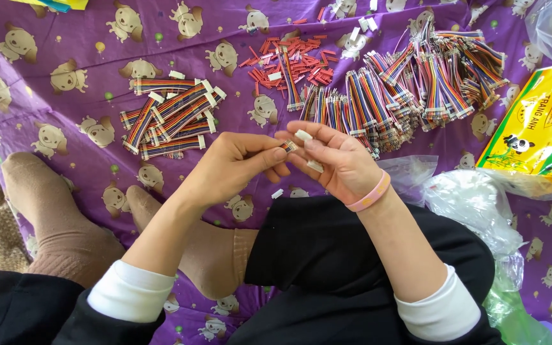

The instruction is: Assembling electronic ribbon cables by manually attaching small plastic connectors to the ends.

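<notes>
My left hand [231,167] pinches the end of a short rainbow ribbon cable [289,147] between thumb and fingers. My right hand [340,163], with a pink wristband, holds a small white plastic connector [303,135] at its fingertips right against the cable end, and a second white connector [315,166] rests lower in its fingers. Both hands meet above my crossed legs in black trousers.
A purple cartoon-dog cloth [84,38] covers the floor. On it lie a pile of finished cables with white connectors [172,118], red pieces [289,61], a big heap of rainbow cables [410,86], a yellow packet [541,128] and clear plastic bags [474,204].
</notes>
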